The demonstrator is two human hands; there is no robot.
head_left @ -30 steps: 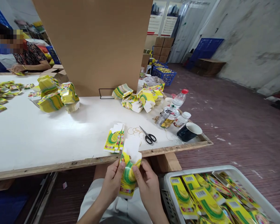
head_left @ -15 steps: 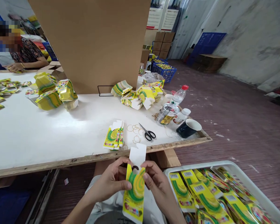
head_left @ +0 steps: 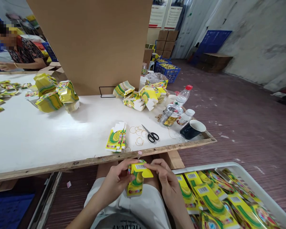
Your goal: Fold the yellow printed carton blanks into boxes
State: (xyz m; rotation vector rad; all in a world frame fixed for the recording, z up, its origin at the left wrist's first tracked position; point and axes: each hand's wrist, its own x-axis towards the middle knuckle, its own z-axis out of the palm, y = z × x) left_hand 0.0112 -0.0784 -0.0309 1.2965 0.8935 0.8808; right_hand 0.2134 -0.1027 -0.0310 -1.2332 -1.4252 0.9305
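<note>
Over my lap, a small yellow-and-green carton (head_left: 136, 182) stands roughly upright, its barcoded top panel folded over and a side flap sticking out to the right. My left hand (head_left: 118, 178) grips the carton's left side, thumb across the front. At its top right edge, the bent fingers of my right hand (head_left: 165, 176) pinch or press beside the flap; exactly what lies under the fingertips is hidden. Flat folded cartons (head_left: 115, 138) lie near the table's front edge, beside loose rubber bands (head_left: 139, 141) and black-handled scissors (head_left: 153, 136).
A white tray (head_left: 238, 165) with several yellow packs is at my right. On the table (head_left: 90, 127) stand a dark mug (head_left: 193, 129), a clear jar (head_left: 170, 115), bottles and carton bundles (head_left: 49, 95). A tall cardboard sheet (head_left: 92, 44) rises behind. Another person (head_left: 30, 52) sits far left.
The carton's raised white flap is now folded down over the top, showing the barcode. The carton has come upright, with my right hand at its upper right corner. The other person's hands moved left.
</note>
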